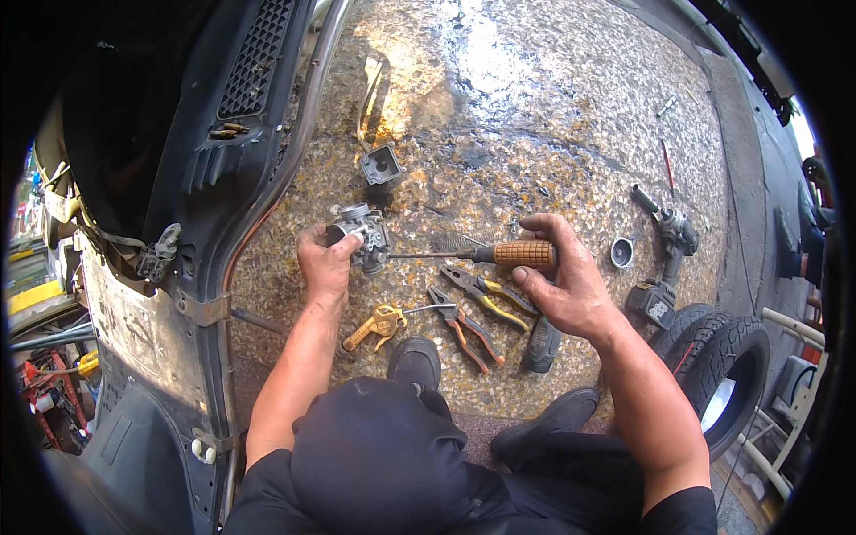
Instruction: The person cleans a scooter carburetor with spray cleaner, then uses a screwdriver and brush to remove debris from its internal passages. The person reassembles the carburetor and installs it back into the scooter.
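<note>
My left hand (328, 262) grips a silver metal carburetor (364, 234). My right hand (562, 276) is wrapped round the brown ridged handle of a screwdriver (520, 254), its shaft reaching horizontally to the carburetor. A spring (450, 241) lies just above the shaft. Below it lie yellow-black pliers (489, 297), orange-handled pliers (465, 333), a yellow blow gun (374, 332) and a dark-handled tool (544, 346). A small metal bowl part (382, 164) lies higher up on the speckled floor (535, 107).
A scooter's dark body (223, 169) fills the left. On the right lie a cordless impact driver (669, 232), a round cup (621, 252), a thin red screwdriver (668, 165) and stacked tyres (740, 357) beside a metal rail (794, 330). My shoes (415, 364) are at the lower middle.
</note>
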`<state>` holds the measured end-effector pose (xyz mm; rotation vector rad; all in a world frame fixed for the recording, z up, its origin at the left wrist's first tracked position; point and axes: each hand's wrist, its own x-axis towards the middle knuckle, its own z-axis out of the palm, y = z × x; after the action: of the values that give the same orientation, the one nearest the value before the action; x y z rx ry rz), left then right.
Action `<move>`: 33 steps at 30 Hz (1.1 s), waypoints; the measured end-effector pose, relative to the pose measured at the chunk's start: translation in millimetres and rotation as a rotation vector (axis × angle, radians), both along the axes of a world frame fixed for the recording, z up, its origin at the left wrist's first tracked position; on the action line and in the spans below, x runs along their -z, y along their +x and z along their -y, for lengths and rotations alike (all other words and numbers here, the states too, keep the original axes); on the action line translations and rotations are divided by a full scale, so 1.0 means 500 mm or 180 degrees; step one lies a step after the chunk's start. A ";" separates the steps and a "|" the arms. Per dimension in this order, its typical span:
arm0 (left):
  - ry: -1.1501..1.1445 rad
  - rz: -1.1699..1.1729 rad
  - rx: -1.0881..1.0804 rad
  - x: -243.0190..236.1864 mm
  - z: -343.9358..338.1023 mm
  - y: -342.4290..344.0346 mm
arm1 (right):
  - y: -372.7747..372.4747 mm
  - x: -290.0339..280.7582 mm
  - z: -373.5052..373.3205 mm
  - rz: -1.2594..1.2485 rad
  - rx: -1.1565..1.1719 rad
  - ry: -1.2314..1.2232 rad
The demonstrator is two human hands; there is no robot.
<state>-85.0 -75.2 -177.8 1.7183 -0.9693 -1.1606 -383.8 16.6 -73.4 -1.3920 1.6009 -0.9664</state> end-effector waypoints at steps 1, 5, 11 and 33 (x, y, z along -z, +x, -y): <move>0.0010 0.0046 -0.0011 0.001 0.001 0.000 | -0.007 -0.007 -0.002 -0.0341 -0.0152 0.0390; 0.0000 -0.0078 0.0006 0.003 0.000 0.003 | 0.000 -0.009 0.001 0.0111 0.0038 0.0322; -0.0019 -0.0130 -0.0016 0.002 -0.001 -0.001 | 0.000 0.009 -0.007 -0.0311 0.0112 0.0157; 0.0005 -0.0146 0.0024 0.007 0.000 0.008 | 0.000 0.016 -0.016 0.0239 0.0139 0.0209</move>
<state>-80.9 -75.1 -181.4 1.6834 -0.9477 -1.2008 -383.9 24.4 -81.3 -1.2667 1.5987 -0.9714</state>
